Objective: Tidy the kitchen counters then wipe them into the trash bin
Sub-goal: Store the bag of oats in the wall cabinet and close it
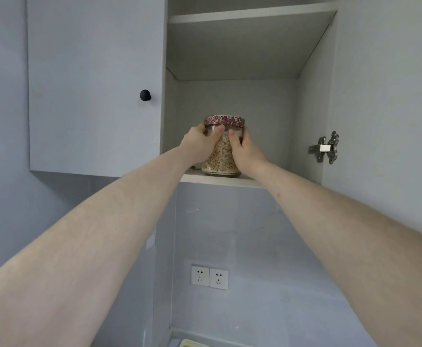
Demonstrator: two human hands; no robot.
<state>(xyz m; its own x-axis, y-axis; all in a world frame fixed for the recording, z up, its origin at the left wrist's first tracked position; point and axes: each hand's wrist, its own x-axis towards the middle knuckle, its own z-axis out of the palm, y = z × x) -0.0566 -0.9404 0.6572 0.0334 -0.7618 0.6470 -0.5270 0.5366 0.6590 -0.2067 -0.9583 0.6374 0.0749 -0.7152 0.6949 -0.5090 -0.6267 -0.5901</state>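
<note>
Jar [221, 152] of pale flakes, clear glass, upright on the lower shelf [217, 180] of an open wall cupboard, near the shelf's front edge. Floral lid [224, 120] in pink and dark red sits on top, closed.

Both arms raised toward it. Left hand [200, 144] wraps the jar's left side, fingers curled round the glass, thumb lying across the front just under the lid. Right hand [246, 152] grips the right side the same way, thumb on the front face, fingers round the far side and out of sight. The two thumbs are close together but apart, flakes showing between them.

Jar base touches the shelf, or looks to; cannot tell whether any weight is lifted.

Upper shelf [252, 15] of the cupboard above. Closed door [92, 83] to the left with a round black knob [145, 95]. Open door [390, 108] on the right, metal hinge [326, 148] on its inner face. Below the cupboard, a pale tiled wall with a double socket [210, 277]. At the bottom edge, a sliver of something cream-coloured [192, 343], too little shown to name.
</note>
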